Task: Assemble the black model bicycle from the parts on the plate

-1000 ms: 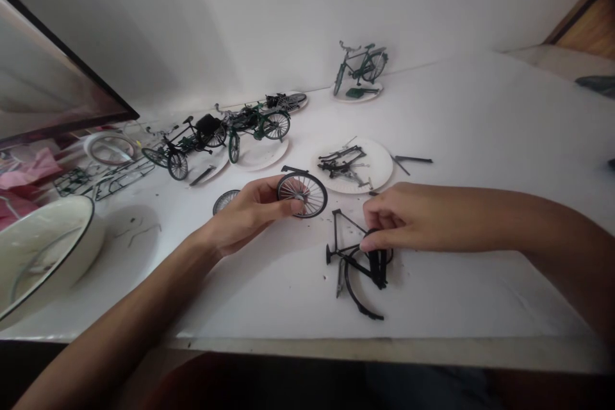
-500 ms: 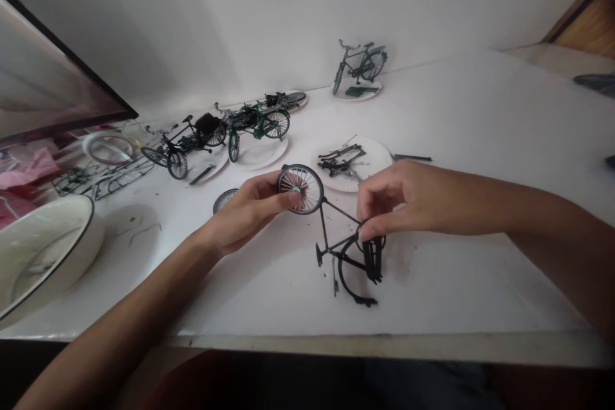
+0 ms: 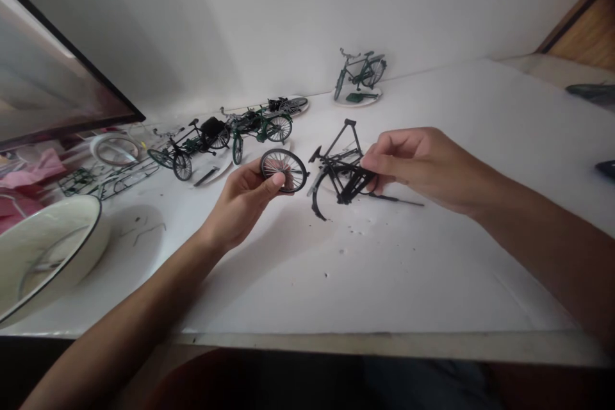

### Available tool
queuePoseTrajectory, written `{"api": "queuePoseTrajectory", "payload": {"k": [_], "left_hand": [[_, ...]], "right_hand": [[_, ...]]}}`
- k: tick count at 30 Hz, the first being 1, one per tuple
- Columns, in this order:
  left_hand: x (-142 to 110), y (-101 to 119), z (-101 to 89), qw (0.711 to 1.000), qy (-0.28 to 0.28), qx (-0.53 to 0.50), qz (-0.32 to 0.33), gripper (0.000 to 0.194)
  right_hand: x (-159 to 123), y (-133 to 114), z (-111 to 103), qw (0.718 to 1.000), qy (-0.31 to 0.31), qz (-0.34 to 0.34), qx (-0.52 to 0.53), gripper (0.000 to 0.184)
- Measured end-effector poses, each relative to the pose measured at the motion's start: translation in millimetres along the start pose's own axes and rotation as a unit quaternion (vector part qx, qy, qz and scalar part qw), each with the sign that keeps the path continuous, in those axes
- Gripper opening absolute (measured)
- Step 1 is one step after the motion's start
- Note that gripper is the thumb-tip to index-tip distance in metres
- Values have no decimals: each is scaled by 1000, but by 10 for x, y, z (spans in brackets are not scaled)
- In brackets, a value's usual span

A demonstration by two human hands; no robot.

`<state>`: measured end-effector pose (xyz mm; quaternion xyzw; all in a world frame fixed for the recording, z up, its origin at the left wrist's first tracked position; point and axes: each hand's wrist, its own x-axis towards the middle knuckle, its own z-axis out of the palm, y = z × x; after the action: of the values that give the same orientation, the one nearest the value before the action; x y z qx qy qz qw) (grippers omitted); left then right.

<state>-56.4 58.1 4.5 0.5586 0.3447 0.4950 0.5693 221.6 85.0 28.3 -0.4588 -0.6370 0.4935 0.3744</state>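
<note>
My left hand (image 3: 243, 195) pinches a small spoked model bicycle wheel (image 3: 283, 170) and holds it above the white table (image 3: 384, 275). My right hand (image 3: 413, 163) grips a black model bicycle frame (image 3: 342, 166) with a curved mudguard, lifted off the table just right of the wheel. Wheel and frame are close together, a small gap between them. A white paper plate lies behind the frame, mostly hidden.
Several finished green and black model bicycles (image 3: 254, 128) stand on paper plates at the back, one more (image 3: 358, 70) by the wall. A white bowl (image 3: 45, 250) sits at the left edge. A dark screen (image 3: 57, 90) leans at the left. Small crumbs dot the table.
My right hand has lifted the black frame off the table and turned it up beside the wheel. My left hand has moved the wheel slightly left and up.
</note>
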Motion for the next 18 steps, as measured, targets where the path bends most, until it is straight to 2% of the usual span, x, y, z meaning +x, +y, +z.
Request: {"api": "queuePoseTrajectory", "payload": {"k": [3,7,10,13,18], "left_hand": [[-16,3,10,1000,-1,3,8,12],[-18,-11,27,999,5,48,4,13],[-13,-42,66,995,4,95,-42,21],[-18,-72,106,992,2,97,-75,30],[-34,-86,110,992,-32,104,-66,29]], "right_hand": [[20,74,113,994,-11,2,105,36],[27,140,256,987,29,1,160,34],[34,164,306,985,58,0,165,33],[36,170,311,988,81,1,131,34],[21,167,319,990,103,-12,98,30]]}}
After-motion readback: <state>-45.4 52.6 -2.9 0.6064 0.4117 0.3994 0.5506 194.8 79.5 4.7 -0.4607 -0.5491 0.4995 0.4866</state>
